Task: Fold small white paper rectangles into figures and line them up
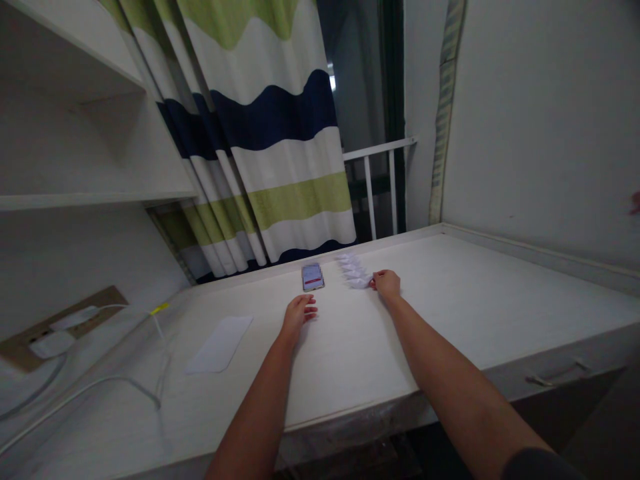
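My right hand [388, 283] has its fingertips pinched at the right edge of the nearest white folded-paper piece [359, 283]. Several similar white folded pieces [349, 264] run back from it in a row; they look blurred, so their exact shape is unclear. My left hand [297, 316] hovers low over the white desk [345, 360], fingers apart and slightly curled, with nothing in it. Just beyond that hand lies a phone [313, 276] with its screen lit. Flat on the desk to the left is a white sheet of paper [220, 344].
At the left, white plugs [53, 344] sit in a power strip [107, 301], and a pale cable [125, 379] loops over the desk. A shelf [90, 200] overhangs that side. Behind the desk hang a striped curtain [285, 140] and a white railing [370, 193]. A drawer handle [540, 381] is at the front right.
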Available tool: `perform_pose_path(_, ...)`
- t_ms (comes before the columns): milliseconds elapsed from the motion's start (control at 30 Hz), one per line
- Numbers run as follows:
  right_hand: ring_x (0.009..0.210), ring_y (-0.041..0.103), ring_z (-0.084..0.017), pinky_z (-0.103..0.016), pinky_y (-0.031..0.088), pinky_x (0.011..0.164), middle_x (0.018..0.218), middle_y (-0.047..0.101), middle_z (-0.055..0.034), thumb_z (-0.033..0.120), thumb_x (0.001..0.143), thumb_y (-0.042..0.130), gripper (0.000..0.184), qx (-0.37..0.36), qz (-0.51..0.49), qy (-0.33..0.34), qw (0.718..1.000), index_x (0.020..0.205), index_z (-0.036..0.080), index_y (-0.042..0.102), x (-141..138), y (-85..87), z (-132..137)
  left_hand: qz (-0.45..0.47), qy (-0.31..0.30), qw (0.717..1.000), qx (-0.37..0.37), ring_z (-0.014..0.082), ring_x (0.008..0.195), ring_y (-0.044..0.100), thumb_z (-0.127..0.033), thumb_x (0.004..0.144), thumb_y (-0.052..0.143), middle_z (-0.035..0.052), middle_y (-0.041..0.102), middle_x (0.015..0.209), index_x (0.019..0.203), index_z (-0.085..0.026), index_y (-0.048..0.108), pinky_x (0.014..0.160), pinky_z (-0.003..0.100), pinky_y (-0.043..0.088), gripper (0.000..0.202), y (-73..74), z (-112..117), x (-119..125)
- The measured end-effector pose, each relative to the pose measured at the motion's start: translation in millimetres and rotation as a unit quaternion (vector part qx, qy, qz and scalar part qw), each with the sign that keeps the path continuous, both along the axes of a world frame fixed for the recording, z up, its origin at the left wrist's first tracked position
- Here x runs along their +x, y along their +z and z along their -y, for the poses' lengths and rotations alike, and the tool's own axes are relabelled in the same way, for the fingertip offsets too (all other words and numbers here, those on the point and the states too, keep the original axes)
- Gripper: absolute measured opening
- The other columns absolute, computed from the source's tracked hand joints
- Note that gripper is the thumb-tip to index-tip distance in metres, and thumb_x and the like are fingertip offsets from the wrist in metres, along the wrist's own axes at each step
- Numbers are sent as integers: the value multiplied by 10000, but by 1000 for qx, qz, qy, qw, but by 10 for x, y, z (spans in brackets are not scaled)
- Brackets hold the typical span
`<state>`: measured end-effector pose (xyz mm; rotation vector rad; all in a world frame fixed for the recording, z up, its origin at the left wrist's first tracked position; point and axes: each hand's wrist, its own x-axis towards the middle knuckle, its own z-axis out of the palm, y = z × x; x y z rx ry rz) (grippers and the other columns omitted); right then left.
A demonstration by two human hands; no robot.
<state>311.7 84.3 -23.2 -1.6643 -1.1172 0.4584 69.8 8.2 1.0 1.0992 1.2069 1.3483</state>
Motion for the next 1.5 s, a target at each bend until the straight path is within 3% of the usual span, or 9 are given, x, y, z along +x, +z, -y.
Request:
perform_pose_path(200, 671, 603, -169, -250, 428, 649, 674, 657, -102, 224, 715, 448, 215, 41, 18, -50, 998, 715, 113, 631, 7, 59, 67, -7, -1, 1000, -3, 88, 548, 564, -255, 727, 506, 49, 587, 791, 776, -141, 572, 516, 220, 450, 140, 14, 18, 5)
perform_pose_path(333, 630, 562, -156, -245, 419, 568, 661, 630, -63, 238, 660, 503, 135, 119, -137, -65, 981, 637, 139, 591, -25, 205, 94, -8, -6, 1000, 1, 92, 567, 561, -277, 696, 545, 45, 587, 786, 772, -145, 572, 523, 223, 445, 154, 24, 34, 7)
perform_pose_path(400, 479, 489, -111, -220, 370, 438, 579, 585, -15, 231, 654, 519, 87, 133, -319, -13, 938, 639, 156, 560, -88, 328, 141, -16, -15, 1000, 5, 93, 565, 556, -285, 669, 573, 38, 586, 755, 761, -144, 573, 527, 223, 441, 169, 29, 41, 10)
perform_pose_path(500, 386, 401, -62, -182, 310, 364, 491, 517, 28, 182, 680, 510, 46, 125, -533, 166, 820, 648, 170, 541, -266, 513, 279, -51, -41, 998, 15, 96, 554, 548, -305, 638, 599, 24, 578, 673, 706, -138, 574, 523, 216, 426, 182, 43, 62, 40)
perform_pose_path(600, 385, 413, -46, -164, 338, 372, 508, 536, 19, 232, 740, 500, 108, 108, -597, 335, 721, 678, 164, 555, -520, 615, 464, -100, -108, 989, 31, 94, 524, 529, -340, 601, 628, 14, 565, 586, 626, -134, 571, 500, 203, 399, 216, 57, 99, 126)
perform_pose_path(700, 388, 433, -39, -153, 362, 388, 516, 546, 14, 266, 790, 468, 179, 58, -603, 419, 677, 686, 153, 561, -765, 620, 627, -149, -204, 967, 41, 86, 467, 496, -377, 580, 643, 11, 559, 538, 598, -131, 578, 469, 206, 374, 255, 57, 139, 243)
perform_pose_path(933, 374, 434, -37, -135, 336, 360, 502, 532, 6, 339, 836, 393, 311, -15, -592, 469, 655, 697, 126, 571, -967, 606, 787, -215, -251, 941, 74, 86, 424, 451, -447, 635, 580, 12, 534, 469, 529, -128, 584, 448, 221, 331, 337, 40, 185, 374)
perform_pose_path(1200, 421, 446, -56, -166, 356, 408, 537, 551, -4, 408, 819, 399, 341, 11, -609, 493, 621, 712, 137, 575, -940, 607, 784, -227, -241, 942, 58, 73, 379, 410, -454, 624, 585, 2, 517, 412, 501, -131, 592, 427, 213, 296, 346, 26, 173, 390)
perform_pose_path(1500, 447, 450, -69, -187, 363, 453, 554, 561, -17, 399, 828, 369, 353, 33, -632, 489, 600, 726, 133, 578, -917, 650, 796, -222, -345, 909, 73, 109, 487, 496, -403, 552, 678, 27, 600, 537, 653, -117, 655, 516, 236, 389, 303, -17, 286, 509)
